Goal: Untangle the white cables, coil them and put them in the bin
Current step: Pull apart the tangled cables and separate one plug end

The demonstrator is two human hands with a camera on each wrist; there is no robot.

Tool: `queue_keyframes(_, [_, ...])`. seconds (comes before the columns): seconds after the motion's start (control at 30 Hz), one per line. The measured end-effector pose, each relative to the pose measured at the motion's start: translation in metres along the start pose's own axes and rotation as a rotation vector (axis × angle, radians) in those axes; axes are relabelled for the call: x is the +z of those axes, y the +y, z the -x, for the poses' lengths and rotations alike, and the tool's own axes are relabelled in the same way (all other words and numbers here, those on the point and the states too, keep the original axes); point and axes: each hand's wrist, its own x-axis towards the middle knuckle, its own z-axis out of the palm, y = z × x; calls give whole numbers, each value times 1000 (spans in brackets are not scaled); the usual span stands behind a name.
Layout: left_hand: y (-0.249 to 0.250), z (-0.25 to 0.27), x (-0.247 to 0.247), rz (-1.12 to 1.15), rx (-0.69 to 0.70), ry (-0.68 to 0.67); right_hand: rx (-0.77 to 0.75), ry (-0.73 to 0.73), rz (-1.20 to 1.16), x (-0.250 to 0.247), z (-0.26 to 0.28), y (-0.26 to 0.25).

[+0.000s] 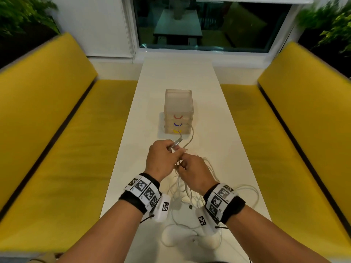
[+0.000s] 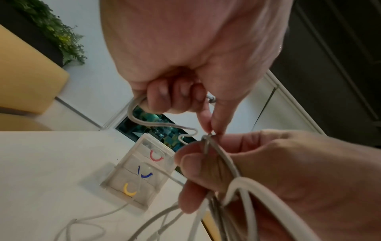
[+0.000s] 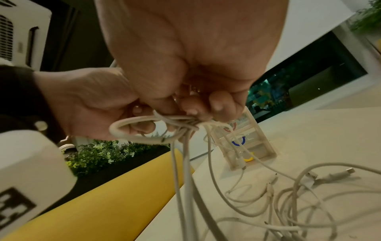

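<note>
A tangle of white cables point(image 1: 187, 194) hangs from both hands down to the white table point(image 1: 218, 118). My left hand point(image 1: 163, 158) grips one cable point(image 2: 156, 124), its curled fingers point(image 2: 164, 99) closed round it and its plug end point(image 1: 177, 143) sticking out towards the bin. My right hand point(image 1: 191, 170) clutches a knotted bunch of cables point(image 3: 181, 125) just beside the left hand. Loose loops and plugs point(image 3: 321, 177) lie on the table below. The translucent bin point(image 1: 179, 111), with red, blue and yellow handles, stands just beyond my hands.
Yellow benches point(image 1: 62, 130) point(image 1: 296, 126) run along both long sides of the narrow table. A dark window point(image 1: 209, 25) is at the far end. Green plants point(image 1: 22, 14) stand behind each bench. A white charger brick point(image 1: 190, 239) rests near the table's front edge.
</note>
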Motion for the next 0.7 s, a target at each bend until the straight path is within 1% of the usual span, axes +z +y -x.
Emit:
queue_keyframes(0.1, [-2, -5, -1, -24, -42, -12, 12, -9, 33, 2, 4, 1])
queue_keyframes(0.2, [0, -6, -2, 16, -54, -23, 18, -17, -40, 4, 4, 3])
queue_keyframes(0.3, [2, -6, -7, 105, -61, 31, 111, -56, -147, 3, 1, 12])
queue_keyframes(0.4, [3, -6, -10, 160, -60, 14, 257, -160, -215, -4, 1, 21])
queue_keyframes(0.47, [2, -5, -9, 157, -53, -17, 359, -277, -270, -8, 1, 25])
queue_keyframes(0.5, [2, -3, -8, 151, -51, -29, 383, -340, -292, -10, 1, 26])
queue_keyframes(0.53, [0, -3, -8, 144, -48, -36, 389, -381, -314, -12, 1, 26])
queue_keyframes(0.57, [-1, -2, -8, 140, -49, -40, 380, -383, -343, -13, 1, 26])
queue_keyframes(0.63, [-3, -3, -8, 133, -60, -38, 346, -303, -393, -17, 1, 26])
queue_keyframes(0.67, [-4, -3, -9, 128, -63, -34, 324, -280, -422, -20, 1, 25])
queue_keyframes(0.7, [-4, -4, -10, 125, -65, -28, 299, -290, -470, -23, 2, 23])
